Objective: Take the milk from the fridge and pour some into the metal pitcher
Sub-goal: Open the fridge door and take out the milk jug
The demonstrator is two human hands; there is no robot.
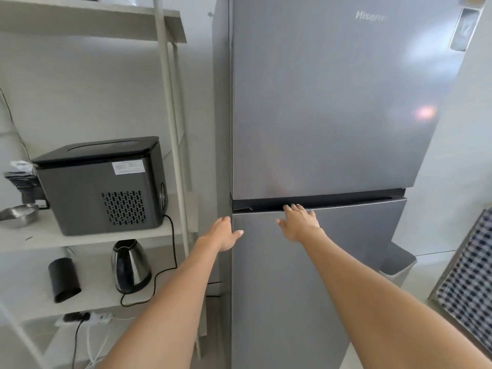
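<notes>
- The fridge point(319, 102) is standing shut, its grey upper door and lower door meeting at a dark handle recess point(332, 202) that is running across the front.
- The right hand point(299, 223) is reaching up to that recess, its fingers spread and lying flat on the top edge of the lower door, fingertips point(292, 207) touching the dark slot; it is gripping nothing.
- The left hand point(222, 234) is hovering at the left edge of the lower door, open and relaxed with the fingers loosely together, the thumb pointing right across the door's corner; whether it is touching the metal I cannot tell.
- The milk is not showing anywhere, since both fridge doors are closed.
- A white shelf unit point(170, 129) is standing just left of the fridge.
- A dark box-shaped appliance point(101, 185) with a vented side is sitting on the middle shelf, near its right edge.
- A shallow metal bowl point(18, 214) is lying at the left end of that same shelf, beside the appliance.
- An electric kettle point(130, 265) is sitting on the shelf below, toward its right edge, with a black cylinder point(64, 279) lying well to its left.
- A black cord point(173, 251) is trailing down from the appliance past the kettle.
- A blue-and-white checked cloth point(471, 283) is showing at the right edge of the view.
</notes>
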